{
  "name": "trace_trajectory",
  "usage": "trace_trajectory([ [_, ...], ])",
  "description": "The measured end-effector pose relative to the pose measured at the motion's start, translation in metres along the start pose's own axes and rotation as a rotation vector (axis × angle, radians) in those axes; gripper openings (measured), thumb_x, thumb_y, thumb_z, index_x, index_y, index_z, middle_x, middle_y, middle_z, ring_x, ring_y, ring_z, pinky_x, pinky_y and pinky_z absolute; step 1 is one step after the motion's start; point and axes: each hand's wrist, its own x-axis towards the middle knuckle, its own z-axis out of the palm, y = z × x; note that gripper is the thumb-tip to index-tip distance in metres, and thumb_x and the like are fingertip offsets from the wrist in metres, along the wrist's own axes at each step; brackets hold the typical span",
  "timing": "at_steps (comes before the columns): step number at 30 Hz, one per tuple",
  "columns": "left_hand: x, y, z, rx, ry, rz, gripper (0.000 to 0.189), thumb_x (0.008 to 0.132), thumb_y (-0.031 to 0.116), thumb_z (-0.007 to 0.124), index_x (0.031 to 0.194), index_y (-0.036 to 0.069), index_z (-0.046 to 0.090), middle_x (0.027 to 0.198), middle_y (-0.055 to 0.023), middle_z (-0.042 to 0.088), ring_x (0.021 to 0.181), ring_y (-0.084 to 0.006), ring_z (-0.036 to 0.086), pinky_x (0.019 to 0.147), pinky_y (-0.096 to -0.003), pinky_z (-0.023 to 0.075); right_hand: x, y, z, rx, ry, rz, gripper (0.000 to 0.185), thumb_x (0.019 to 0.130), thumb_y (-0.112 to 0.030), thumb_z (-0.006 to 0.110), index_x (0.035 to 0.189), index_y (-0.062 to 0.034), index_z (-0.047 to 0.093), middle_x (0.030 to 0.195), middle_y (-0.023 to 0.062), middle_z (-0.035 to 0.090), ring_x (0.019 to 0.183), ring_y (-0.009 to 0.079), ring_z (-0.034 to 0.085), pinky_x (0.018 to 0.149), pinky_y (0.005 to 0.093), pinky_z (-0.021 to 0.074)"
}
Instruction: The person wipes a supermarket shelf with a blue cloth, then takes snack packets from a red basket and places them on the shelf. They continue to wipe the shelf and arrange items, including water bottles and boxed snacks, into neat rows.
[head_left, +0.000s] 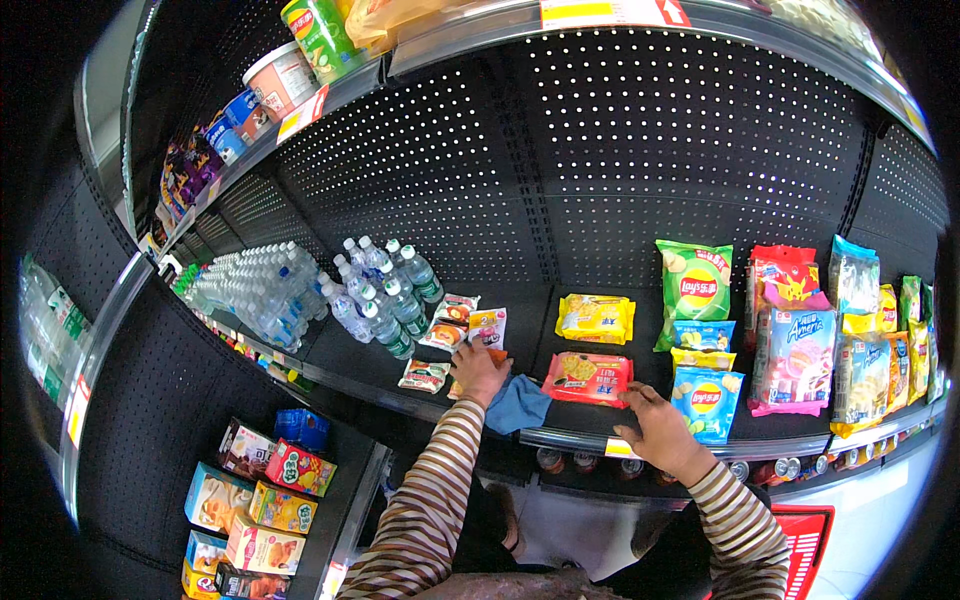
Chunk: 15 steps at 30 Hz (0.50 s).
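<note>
My left hand (478, 373) is over a cluster of small packets at the front of the black shelf (517, 298). Its fingers reach the lower part of a pink-and-white snack packet (487, 324) and partly cover an orange one; whether they grip anything is hidden. A crumpled blue cloth (517, 405) lies against this hand and overhangs the shelf edge. My right hand (664, 429), thumb and fingers apart, has its fingertips at the right end of a red cracker packet (589, 379). Behind that packet lies a yellow one (595, 318).
Water bottles (394, 289) stand left of the small packets. Lay's chip bags (694, 289) and wafer bags (795, 360) stand to the right. Boxed snacks (255, 502) sit on a lower left shelf. Can tops (739, 471) show below, near a red basket (806, 551).
</note>
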Motion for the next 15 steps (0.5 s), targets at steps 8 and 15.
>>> trace_trajectory([
  [8,0.004,0.006,0.004,-0.053,-0.012,0.138,0.079,0.073,0.05,0.081,0.135,0.01,0.052,0.133,-0.0214,0.051,0.124,-0.0433,0.048,0.099,-0.0608,0.0419,-0.002,0.005,-0.007,0.015,-0.009,0.016,0.054,0.081,-0.018,0.077,0.127,0.0011,0.056,0.131,0.0253,0.057,0.111,0.042,0.063,0.09,0.0459,0.0565],
  [15,0.003,0.005,0.009,-0.127,0.017,0.188,0.088,0.073,0.048,0.082,0.141,0.009,0.045,0.138,-0.0234,0.047,0.127,-0.0447,0.047,0.101,-0.0609,0.0398,-0.005,0.01,-0.003,-0.005,-0.003,-0.004,0.051,0.081,-0.018,0.077,0.122,0.0028,0.057,0.128,0.0236,0.059,0.109,0.0419,0.064,0.088,0.0465,0.057],
])
